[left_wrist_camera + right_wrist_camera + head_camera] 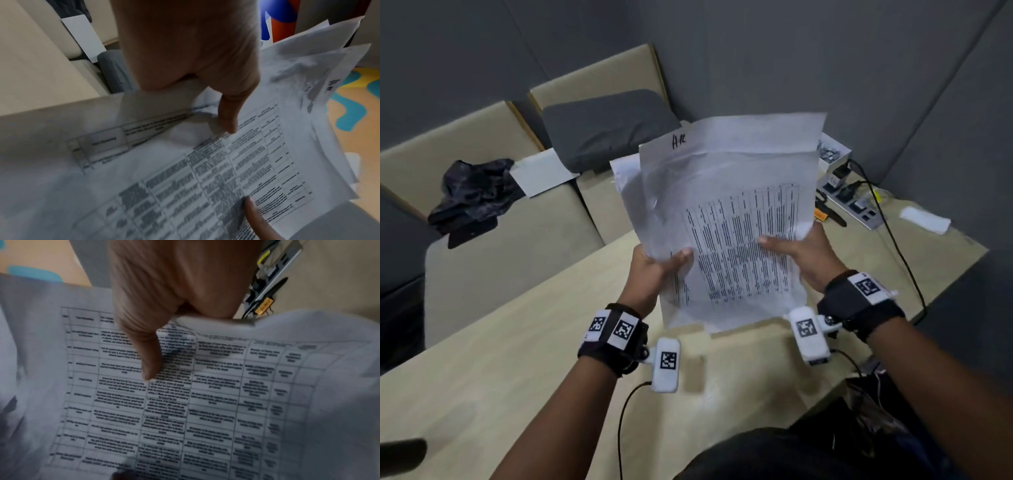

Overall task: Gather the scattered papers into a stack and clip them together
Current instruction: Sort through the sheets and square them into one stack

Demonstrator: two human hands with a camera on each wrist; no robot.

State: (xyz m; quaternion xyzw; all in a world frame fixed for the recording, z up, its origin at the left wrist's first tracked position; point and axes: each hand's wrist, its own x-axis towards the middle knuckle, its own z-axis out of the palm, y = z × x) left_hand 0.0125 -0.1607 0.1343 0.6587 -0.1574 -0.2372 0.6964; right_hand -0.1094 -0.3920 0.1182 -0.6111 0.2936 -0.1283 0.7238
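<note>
A loose stack of white printed papers (729, 212) with tables of text is held tilted above the beige table (517, 359); the sheets are uneven and fanned at the far end. My left hand (671, 263) grips the stack's left edge, thumb (228, 116) on top and the fingers hidden beneath. On the right edge my right hand (787, 245) grips the same way, thumb (150, 363) pressed on the top sheet (205, 402). A small orange clip-like object (819, 215) lies on the table behind the papers, beside the right hand (174, 288).
A power strip (856, 202) with plugs and a black cable sits at the table's far right, with a white box (830, 154) and a folded white piece (924, 219) nearby. Beige chairs behind hold a grey cushion (606, 126), a dark cloth (472, 192) and a white sheet (541, 174).
</note>
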